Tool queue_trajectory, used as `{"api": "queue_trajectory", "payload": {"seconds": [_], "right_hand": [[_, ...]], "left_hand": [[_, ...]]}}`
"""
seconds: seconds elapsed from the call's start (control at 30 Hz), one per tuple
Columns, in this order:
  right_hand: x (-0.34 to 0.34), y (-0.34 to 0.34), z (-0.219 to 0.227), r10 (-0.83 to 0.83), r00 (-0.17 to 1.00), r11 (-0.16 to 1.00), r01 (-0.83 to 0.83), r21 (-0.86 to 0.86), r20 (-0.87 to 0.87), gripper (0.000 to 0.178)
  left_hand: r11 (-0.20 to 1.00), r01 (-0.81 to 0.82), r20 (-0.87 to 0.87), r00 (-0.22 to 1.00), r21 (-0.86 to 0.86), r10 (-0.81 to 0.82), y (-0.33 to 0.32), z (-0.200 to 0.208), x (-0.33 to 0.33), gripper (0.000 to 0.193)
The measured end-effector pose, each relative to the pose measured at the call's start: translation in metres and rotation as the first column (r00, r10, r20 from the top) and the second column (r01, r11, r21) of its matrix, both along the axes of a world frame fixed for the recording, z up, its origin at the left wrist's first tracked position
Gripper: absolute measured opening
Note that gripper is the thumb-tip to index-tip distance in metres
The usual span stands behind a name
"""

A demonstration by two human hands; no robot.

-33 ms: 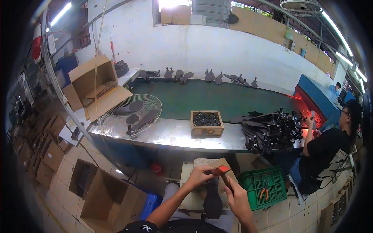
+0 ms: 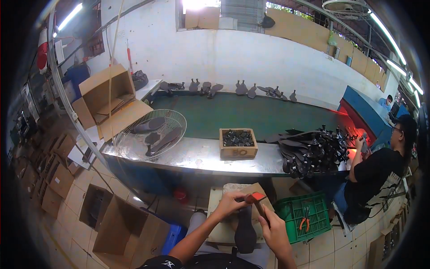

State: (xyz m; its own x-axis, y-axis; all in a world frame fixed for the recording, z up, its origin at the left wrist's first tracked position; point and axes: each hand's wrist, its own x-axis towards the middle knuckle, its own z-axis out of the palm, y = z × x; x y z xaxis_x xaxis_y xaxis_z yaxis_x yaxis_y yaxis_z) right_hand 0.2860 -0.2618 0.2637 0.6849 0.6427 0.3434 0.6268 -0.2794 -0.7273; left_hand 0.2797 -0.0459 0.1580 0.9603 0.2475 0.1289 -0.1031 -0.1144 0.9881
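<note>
A dark shoe sole (image 2: 245, 231) lies lengthwise in front of me, its wide end toward my lap and its narrow end on a pale work stand (image 2: 216, 213). My right hand (image 2: 273, 224) is wrapped round the handle of a hammer (image 2: 257, 197) with an orange-red face. The hammer head is over the sole's narrow end, beside my left fingertips. My left hand (image 2: 230, 202) is closed in a pinch at that end. What it pinches is hidden by the fingers and the hammer head.
Ahead, a metal-edged bench (image 2: 197, 150) carries a wooden box (image 2: 238, 150) of small black parts, a wire fan guard (image 2: 177, 134) with soles, and a pile of heeled soles (image 2: 309, 150). Right are a green crate (image 2: 293, 219) with pliers and a seated co-worker (image 2: 380, 168); left, cardboard boxes (image 2: 118, 228).
</note>
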Motion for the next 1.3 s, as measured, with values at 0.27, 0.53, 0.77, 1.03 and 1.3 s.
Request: {"api": "queue_trajectory", "payload": {"seconds": [0.27,0.53,0.77,1.03,1.3], "right_hand": [[-0.009,0.0,-0.003,-0.053,0.998,0.997,0.052,-0.056,-0.015,0.034],[-0.005,0.001,-0.012,-0.077,0.997,0.996,0.076,0.054,0.03,0.032],[-0.005,0.001,0.008,-0.116,0.99,0.981,0.102,0.167,0.078,0.031],[-0.025,-0.02,-0.014,-0.155,0.986,0.912,0.118,0.392,0.065,0.031],[-0.026,-0.022,0.02,-0.255,0.967,0.948,0.255,0.189,-0.025,0.037]], "left_hand": [[0.997,-0.022,0.127,0.992,0.068,0.013,-0.002,0.0,-0.006,0.024],[0.999,-0.018,-0.021,1.0,0.051,0.019,-0.004,0.003,-0.005,0.026],[0.668,-0.208,0.158,0.978,0.715,0.136,-0.002,-0.003,-0.007,0.095],[0.741,-0.083,0.03,0.996,0.666,0.085,-0.002,0.005,-0.012,0.108],[0.766,-0.095,0.053,0.995,0.635,0.08,0.002,0.002,-0.013,0.09]]}}
